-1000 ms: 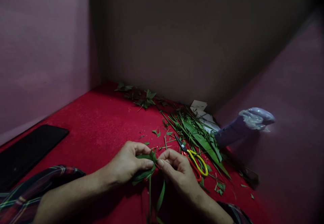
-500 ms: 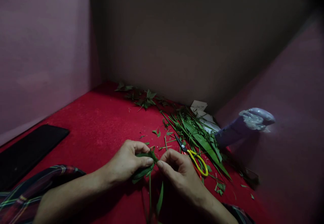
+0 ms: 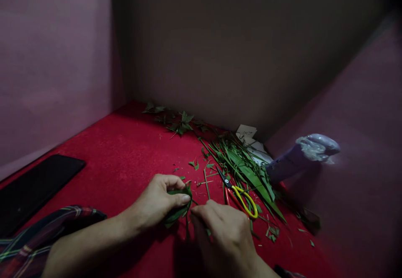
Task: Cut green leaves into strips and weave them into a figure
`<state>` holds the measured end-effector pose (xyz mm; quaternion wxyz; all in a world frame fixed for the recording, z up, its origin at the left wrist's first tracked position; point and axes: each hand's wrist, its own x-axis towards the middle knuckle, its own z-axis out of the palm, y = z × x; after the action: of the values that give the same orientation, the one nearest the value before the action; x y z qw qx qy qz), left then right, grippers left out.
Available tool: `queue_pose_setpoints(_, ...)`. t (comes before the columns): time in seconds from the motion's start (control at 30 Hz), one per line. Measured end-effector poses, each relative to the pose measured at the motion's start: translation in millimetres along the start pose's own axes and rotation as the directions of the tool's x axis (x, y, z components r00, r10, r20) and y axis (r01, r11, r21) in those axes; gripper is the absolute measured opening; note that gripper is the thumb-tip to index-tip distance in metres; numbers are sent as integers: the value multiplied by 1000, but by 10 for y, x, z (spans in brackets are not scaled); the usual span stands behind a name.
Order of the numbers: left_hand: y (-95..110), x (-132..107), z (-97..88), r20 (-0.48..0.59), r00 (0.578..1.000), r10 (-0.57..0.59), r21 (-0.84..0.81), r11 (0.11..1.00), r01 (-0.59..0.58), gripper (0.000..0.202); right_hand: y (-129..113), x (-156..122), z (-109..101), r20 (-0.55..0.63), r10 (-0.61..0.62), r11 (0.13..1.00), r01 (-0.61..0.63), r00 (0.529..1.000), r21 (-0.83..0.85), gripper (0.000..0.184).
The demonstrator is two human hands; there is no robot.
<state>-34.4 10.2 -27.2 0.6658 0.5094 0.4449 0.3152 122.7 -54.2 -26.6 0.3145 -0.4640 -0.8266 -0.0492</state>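
Observation:
My left hand (image 3: 160, 202) pinches a folded green leaf (image 3: 176, 213) between thumb and fingers, low in the middle of the view. Just to its right, my right hand (image 3: 228, 234) is closed, back of the hand turned up, its fingertips at a thin green leaf strip (image 3: 194, 202) that runs from the folded leaf. Most of the strip is hidden behind that hand. Scissors (image 3: 241, 198) with black blades and one yellow and one red handle lie beyond my right hand, apart from it.
A heap of long green leaves (image 3: 248, 169) lies on the red surface (image 3: 119, 144), with more leaves (image 3: 182, 123) by the back wall. Papers (image 3: 246, 131) and a purple container (image 3: 285, 163) with clear plastic stand behind the heap. At left is a flat black object (image 3: 44, 179).
My right hand has moved down and turned over, back upward, drawing the strip round. The hanging strip end is now mostly hidden. My left hand has stayed almost still.

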Motion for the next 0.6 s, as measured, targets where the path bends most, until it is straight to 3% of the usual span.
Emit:
queue_pose_setpoints(0.1, 1, 12, 1, -8, 1000, 7, -42, 999, -7, 22, -65, -9, 50, -61, -178, 967, 163, 982, -196, 21)
queue_pose_setpoints(0.2, -5, 22, -3, 19, 1000, 19, -75, 997, -18, 24, -89, -10, 89, -68, -269, 924, 238, 961, -301, 23)
queue_pose_setpoints(0.6, -49, 30, 4, 88, 995, -42, -46, 998, 46, 21, -85, -5, 141, -67, -288, 898, 245, 955, -364, 25)
